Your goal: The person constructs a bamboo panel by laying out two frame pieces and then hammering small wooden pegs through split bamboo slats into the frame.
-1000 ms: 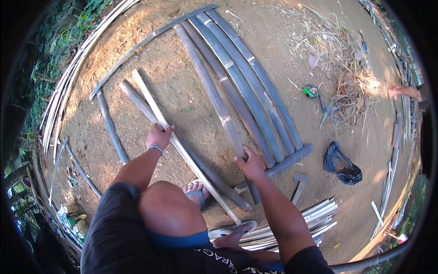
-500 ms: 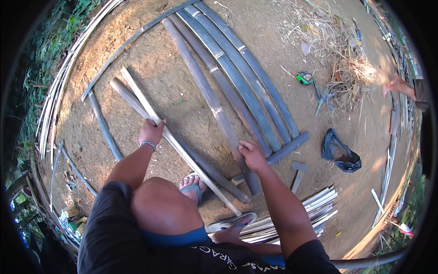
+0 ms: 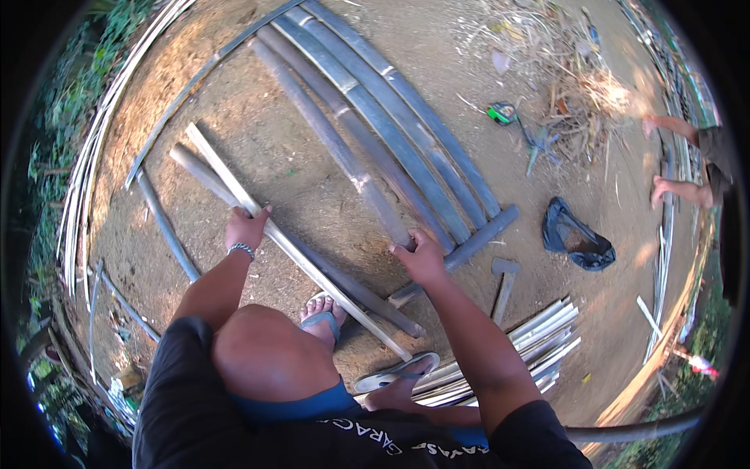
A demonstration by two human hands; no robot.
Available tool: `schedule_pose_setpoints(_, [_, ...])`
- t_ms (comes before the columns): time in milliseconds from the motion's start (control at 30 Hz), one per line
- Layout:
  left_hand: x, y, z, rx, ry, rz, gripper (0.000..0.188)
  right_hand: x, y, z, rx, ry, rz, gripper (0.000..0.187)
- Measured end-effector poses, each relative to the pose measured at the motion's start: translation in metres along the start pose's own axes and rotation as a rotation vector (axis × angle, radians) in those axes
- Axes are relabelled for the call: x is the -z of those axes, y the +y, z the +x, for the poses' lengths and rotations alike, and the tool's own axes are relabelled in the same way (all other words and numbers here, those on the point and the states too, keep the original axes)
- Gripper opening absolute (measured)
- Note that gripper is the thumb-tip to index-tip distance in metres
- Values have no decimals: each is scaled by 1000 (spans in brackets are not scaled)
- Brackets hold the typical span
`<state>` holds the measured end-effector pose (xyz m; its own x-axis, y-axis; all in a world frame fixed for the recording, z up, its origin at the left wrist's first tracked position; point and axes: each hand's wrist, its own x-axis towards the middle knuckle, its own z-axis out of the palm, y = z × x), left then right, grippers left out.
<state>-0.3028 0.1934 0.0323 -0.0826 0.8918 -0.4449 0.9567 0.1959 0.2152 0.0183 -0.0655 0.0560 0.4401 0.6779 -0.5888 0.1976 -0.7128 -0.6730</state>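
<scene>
We find a pale split bamboo strip (image 3: 312, 266) lying slantwise on the dirt ground (image 3: 297, 172) over a grey bamboo pole (image 3: 351, 285), with the left hand (image 3: 247, 227) closed on the strip near its upper part. The right hand (image 3: 420, 258) presses down on the near end of a grey bamboo half-culm (image 3: 336, 144), fingers bent over it, beside a row of split culms (image 3: 406, 133). We note a sandalled foot (image 3: 322, 319) by the strip, a mallet (image 3: 504, 285), a dark bag (image 3: 576, 238) and pale slats (image 3: 516, 344) to the right.
</scene>
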Motion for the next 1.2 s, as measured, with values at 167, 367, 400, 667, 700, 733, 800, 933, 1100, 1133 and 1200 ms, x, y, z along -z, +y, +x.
schedule_pose_setpoints(167, [-23, -21, 17, -58, 60, -90, 71, 38, 55, -49, 46, 268, 2, 47])
schedule_pose_setpoints(367, [-28, -10, 13, -13, 72, -116, 60, 104, 189, -151, -234, 808, -8, 42])
schedule_pose_setpoints(400, [-22, -3, 6, 10, 67, -117, 59, 112, 209, -169, -312, 918, -36, 42])
schedule_pose_setpoints(667, [-22, -11, 16, 141, 92, -241, 60, 115, 299, -265, -1023, 1234, -96, 75])
schedule_pose_setpoints(700, [-20, -14, 15, 170, 106, -262, 61, 107, 312, -277, -1071, 1228, -80, 79])
schedule_pose_setpoints(733, [-21, -11, 12, 201, 102, -314, 61, 103, 330, -293, -1128, 1179, -44, 90])
schedule_pose_setpoints(800, [-15, -7, 5, 262, 112, -418, 60, 91, 358, -308, -1215, 1056, -137, 88])
schedule_pose_setpoints(933, [-29, 0, 10, 289, -27, -515, 61, 91, 424, -358, -1474, 627, -150, 66])
schedule_pose_setpoints(1100, [-22, -16, 4, 290, 42, -516, 52, 80, 362, -268, -1485, 583, -806, 69])
schedule_pose_setpoints(1133, [-4, -32, -2, 297, 65, -534, 50, 73, 267, -221, -1114, 834, -557, 78])
schedule_pose_setpoints(1200, [-19, -28, 3, 294, -29, -640, 45, 71, 253, -213, -350, 688, -729, 76])
